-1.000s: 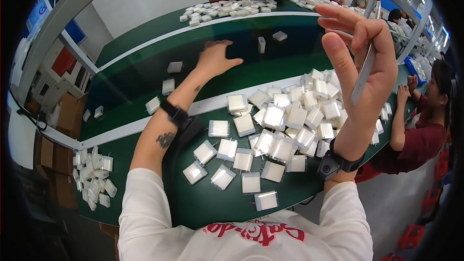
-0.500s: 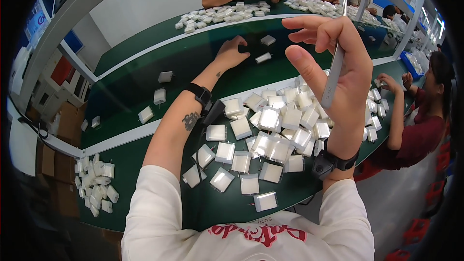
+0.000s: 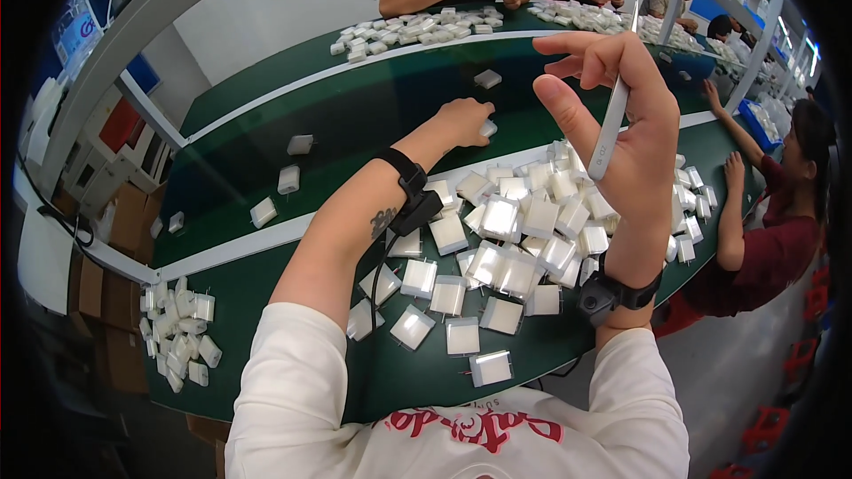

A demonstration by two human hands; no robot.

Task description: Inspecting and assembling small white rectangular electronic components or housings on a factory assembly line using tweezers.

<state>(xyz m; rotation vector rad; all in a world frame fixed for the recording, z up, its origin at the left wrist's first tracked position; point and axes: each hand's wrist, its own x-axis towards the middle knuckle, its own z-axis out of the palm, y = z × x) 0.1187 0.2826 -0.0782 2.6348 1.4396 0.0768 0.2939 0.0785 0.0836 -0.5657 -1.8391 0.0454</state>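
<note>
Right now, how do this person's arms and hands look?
Left hand and right hand are ungloved; sleeves are short and white. Black straps with black devices circle both forearms, a thin dark cable beside the left one. The left forearm has a dark tattoo.

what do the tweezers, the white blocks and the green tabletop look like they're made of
Tweezers: probably metal, judging by the smooth grey surface and soft sheen. White blocks: seemingly plastic, with glossy highlights and translucent-looking edges. Green tabletop: perhaps a rubber mat or laminate, flat and evenly coloured; which one can't be told.
</note>
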